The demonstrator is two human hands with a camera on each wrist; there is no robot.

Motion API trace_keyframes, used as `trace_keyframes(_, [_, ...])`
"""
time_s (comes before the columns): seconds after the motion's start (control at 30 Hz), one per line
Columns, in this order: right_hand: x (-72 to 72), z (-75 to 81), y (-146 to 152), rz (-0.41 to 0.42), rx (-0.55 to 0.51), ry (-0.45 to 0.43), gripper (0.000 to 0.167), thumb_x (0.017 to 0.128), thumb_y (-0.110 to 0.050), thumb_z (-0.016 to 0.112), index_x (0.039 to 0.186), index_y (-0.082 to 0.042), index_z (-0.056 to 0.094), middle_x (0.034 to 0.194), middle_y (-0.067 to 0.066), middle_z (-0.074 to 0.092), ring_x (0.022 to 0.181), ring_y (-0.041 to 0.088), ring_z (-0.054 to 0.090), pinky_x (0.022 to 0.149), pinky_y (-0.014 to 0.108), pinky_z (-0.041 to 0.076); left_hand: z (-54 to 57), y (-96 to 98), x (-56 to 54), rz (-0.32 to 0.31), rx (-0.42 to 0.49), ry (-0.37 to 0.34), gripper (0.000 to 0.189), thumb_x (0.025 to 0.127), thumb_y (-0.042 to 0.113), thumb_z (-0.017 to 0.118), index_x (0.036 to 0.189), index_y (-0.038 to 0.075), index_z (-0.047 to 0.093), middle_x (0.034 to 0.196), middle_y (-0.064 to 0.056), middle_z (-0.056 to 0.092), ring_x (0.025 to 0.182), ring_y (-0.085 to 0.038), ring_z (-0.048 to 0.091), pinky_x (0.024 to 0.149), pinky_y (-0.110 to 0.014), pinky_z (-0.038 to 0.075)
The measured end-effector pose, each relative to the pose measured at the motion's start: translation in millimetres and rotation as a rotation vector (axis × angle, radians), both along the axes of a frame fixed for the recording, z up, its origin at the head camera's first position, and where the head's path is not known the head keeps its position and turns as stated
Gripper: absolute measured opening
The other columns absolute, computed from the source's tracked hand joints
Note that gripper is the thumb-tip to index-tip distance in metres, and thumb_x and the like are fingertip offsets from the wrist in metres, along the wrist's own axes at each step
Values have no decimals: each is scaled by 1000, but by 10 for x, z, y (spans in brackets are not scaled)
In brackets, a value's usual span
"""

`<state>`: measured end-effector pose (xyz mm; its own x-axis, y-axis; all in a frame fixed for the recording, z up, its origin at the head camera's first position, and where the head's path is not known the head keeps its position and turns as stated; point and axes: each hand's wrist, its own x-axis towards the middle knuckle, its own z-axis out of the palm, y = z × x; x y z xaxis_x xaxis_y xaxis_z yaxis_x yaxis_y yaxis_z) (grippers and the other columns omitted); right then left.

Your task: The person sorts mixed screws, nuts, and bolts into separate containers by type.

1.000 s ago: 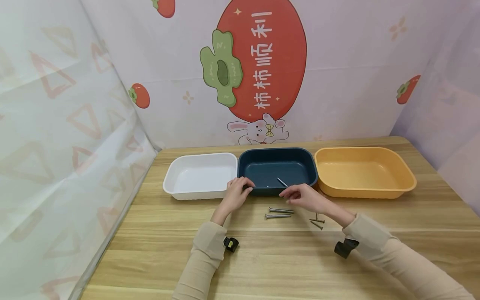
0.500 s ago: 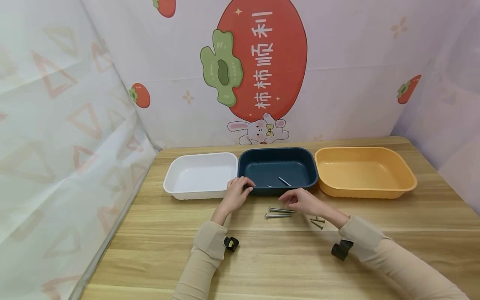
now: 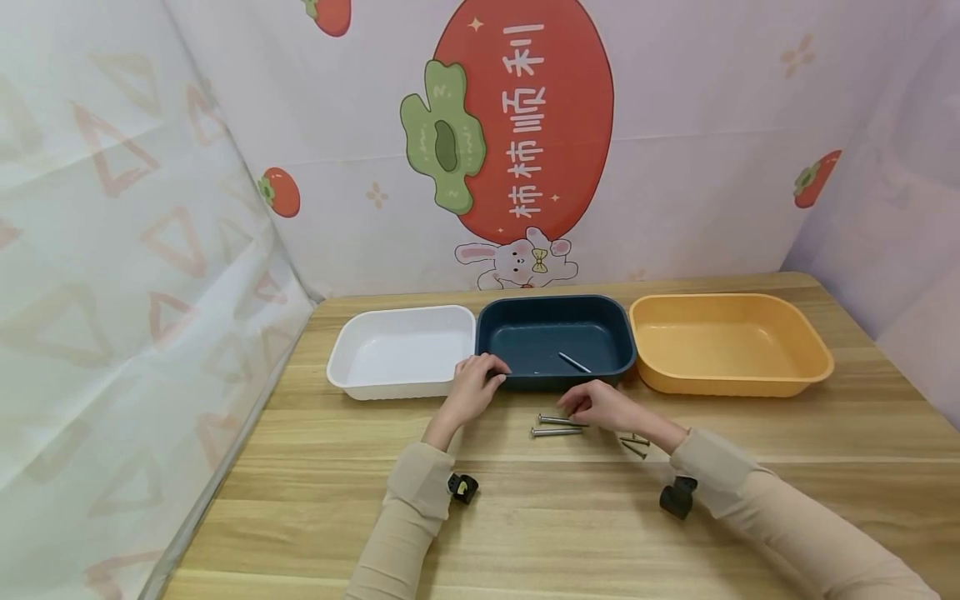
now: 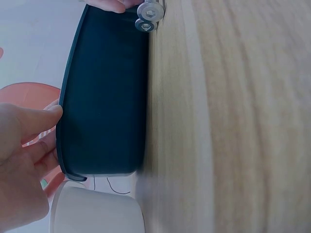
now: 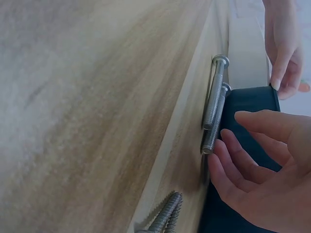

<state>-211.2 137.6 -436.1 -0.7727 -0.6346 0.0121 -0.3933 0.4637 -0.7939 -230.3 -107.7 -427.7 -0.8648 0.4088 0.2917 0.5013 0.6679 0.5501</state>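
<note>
My left hand (image 3: 474, 388) holds the near rim of the dark blue tray (image 3: 491, 333), thumb outside and fingers over the inside, as the left wrist view shows. A metal rod-like piece, probably a bolt (image 3: 574, 362), lies in that tray. Two long bolts (image 3: 557, 432) lie side by side on the table before it, heads to the left. Over their threaded ends is my right hand (image 3: 600, 406); in the right wrist view its thumb stands apart from the fingers (image 5: 228, 165), which are at or very near the far bolt's tip. Nothing is between them.
A white tray (image 3: 333, 367) stands left of the dark blue one and a yellow tray (image 3: 813, 367) right of it. Several small screws (image 3: 634, 450) lie on the wooden table (image 3: 555, 525) under my right wrist. A printed cloth (image 3: 675, 208) hangs behind.
My right hand has come down from the dark blue tray's near rim toward the two bolts on the table. The piece in the tray has shifted slightly right. My left hand stays put.
</note>
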Motion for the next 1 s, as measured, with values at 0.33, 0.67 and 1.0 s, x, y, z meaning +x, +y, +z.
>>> trace_keyframes(0.33, [-24,-27,-21,8,12,-13,18,76,4,62,94,7,63,84,13,64,74,14,57,64,21,46,-9,2,-9,-2,-3,5,7,87,8,55,91,9,60,89,-3,57,89,-21,50,93,-44,26])
trace_keyframes(0.67, [-35,-69,-30,3,36,-42,18,77,3,61,94,5,65,83,8,63,72,11,53,62,21,45,-12,7,-1,-2,4,-3,7,86,8,55,90,9,60,90,-4,58,89,-21,50,93,-44,26])
trace_keyframes(1.0, [-4,-81,-69,11,81,15,17,75,6,61,91,2,66,74,4,59,63,6,46,55,19,40,4,4,8,-2,4,-5,7,86,7,55,91,9,60,90,-4,57,90,-22,49,92,-44,26])
